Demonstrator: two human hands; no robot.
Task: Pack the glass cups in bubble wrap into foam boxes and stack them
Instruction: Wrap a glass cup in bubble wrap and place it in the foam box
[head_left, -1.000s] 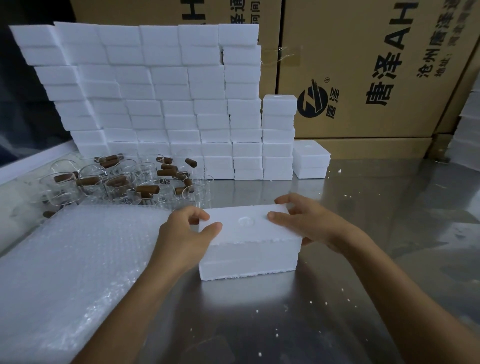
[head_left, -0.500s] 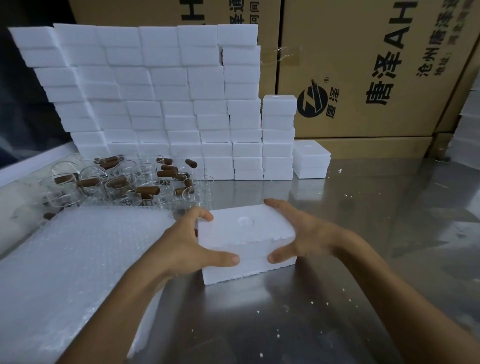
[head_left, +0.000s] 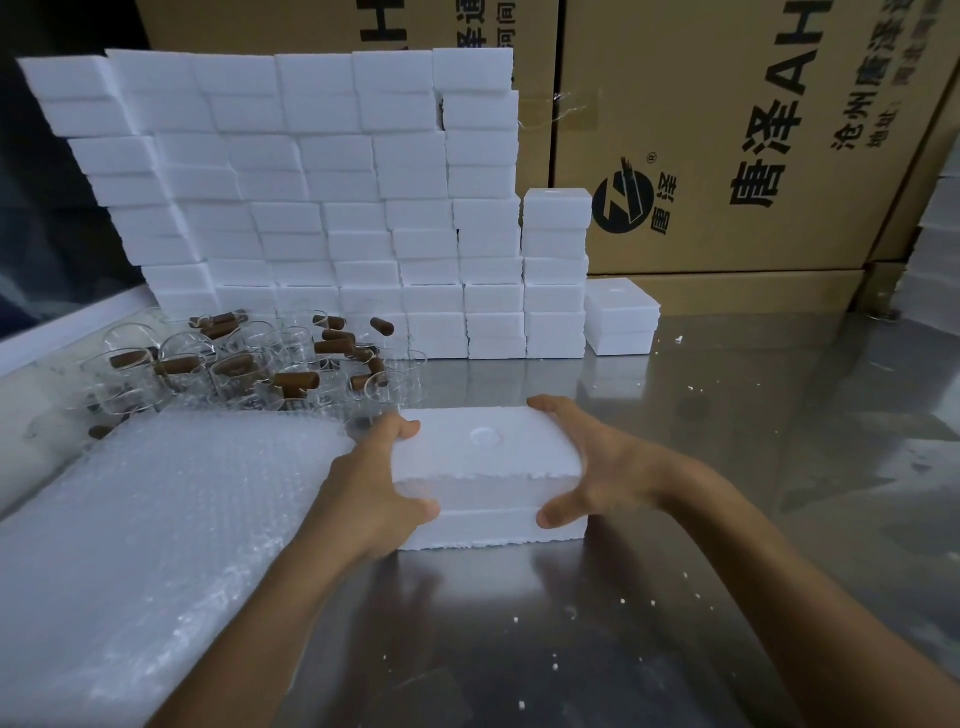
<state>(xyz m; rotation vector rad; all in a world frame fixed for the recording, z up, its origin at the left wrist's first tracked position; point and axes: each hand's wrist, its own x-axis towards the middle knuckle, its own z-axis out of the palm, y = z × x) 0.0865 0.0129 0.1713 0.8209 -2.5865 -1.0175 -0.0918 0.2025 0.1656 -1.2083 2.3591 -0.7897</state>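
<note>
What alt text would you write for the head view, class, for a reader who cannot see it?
Both hands, left and right, grip a closed white foam box on a steel table. Behind stand stacked foam boxes, glass cups, bubble wrap and cardboard cartons.

Even, fairly bright overhead light, soft shadows. Steel desk (head_left: 727, 467) throws broad hazy reflections plus dark patches at right. Foam box stack (head_left: 311, 208) near blown-out, seams faint. Wide-angle bowing at edges; corners dim, slightly soft; centre sharp.
</note>
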